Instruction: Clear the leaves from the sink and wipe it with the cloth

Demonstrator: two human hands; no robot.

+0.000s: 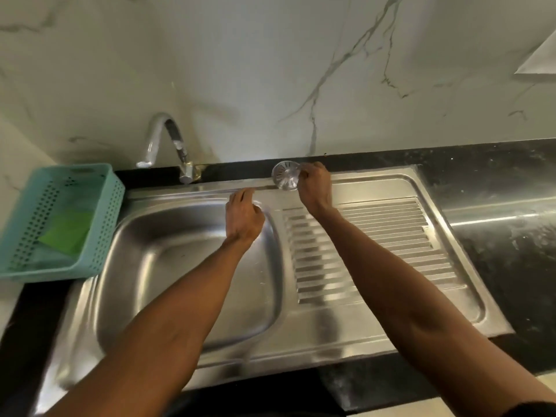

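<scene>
My right hand pinches the round metal strainer at the sink's back rim, holding it over the ledge so the basin stays free for wiping, I'd say. My left hand hovers relaxed over the basin's far corner, gripping nothing. No leaves show in the basin; the green cloth lies in the teal basket, left of the sink.

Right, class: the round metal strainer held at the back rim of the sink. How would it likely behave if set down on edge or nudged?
The strainer looks like thin slotted metal, so probably light and stiff. It is round, so on edge it may roll along the sink rim. The right hand pinches it by the edge, which suggests little weight. Its shiny surface could be slippery.
</scene>
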